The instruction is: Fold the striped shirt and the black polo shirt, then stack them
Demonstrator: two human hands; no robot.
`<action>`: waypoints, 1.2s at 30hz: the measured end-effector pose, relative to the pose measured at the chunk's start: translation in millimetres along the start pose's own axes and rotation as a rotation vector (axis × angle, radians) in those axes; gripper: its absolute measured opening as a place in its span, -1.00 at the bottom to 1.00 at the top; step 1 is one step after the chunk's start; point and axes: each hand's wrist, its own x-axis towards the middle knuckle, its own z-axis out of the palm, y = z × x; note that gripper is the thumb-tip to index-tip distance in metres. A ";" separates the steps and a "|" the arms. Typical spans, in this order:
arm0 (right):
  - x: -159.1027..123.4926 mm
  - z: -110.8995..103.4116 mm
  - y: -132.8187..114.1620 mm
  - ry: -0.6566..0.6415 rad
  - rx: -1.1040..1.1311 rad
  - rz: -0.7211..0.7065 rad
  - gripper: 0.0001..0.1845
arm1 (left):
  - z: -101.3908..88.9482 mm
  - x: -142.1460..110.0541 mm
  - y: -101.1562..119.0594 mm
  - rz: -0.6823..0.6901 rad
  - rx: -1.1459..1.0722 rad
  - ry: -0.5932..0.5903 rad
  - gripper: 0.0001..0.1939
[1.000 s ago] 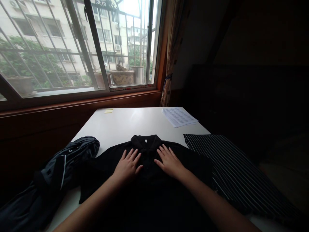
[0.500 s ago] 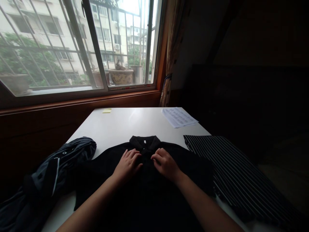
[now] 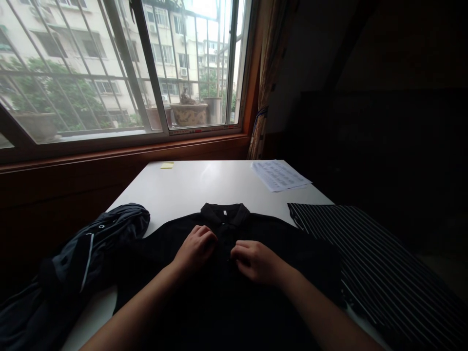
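Observation:
A black polo shirt (image 3: 219,302) lies spread front up, its collar (image 3: 239,214) toward the window and a small white label inside the neck. My left hand (image 3: 197,247) rests on its chest, left of the button placket, with fingers curled in against the cloth. On the other side of the placket, my right hand (image 3: 258,261) is closed, thumb and fingertips pinching the front edge beside a small button. The fingertips of both hands are partly hidden, and the dark cloth shows few folds.
A white table (image 3: 204,183) carries everything. Left of the shirt lies a bunched dark garment (image 3: 120,226) with white piping; at right, a striped black garment (image 3: 351,243). Printed papers (image 3: 280,175) and a yellow sticky note (image 3: 167,165) lie toward the window (image 3: 197,73).
My left hand's fingers, spread before, have curled in at the placket. My right hand has slid lower along the placket toward me. The camera view has shifted slightly.

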 end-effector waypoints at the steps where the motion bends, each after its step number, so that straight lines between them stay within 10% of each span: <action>1: -0.6 -0.2 0.5 0.010 0.009 -0.008 -0.79 | 0.2 -0.1 1.3 0.032 -0.005 -0.008 -0.87; 18: 1.7 -6.3 6.2 -0.007 -0.255 -0.200 -0.85 | -4.4 -3.2 29.6 0.476 0.296 -0.271 -0.86; 36: -2.8 -7.8 8.8 0.077 -0.155 -0.222 -0.82 | -4.5 -3.1 23.3 0.551 0.281 -0.047 -0.89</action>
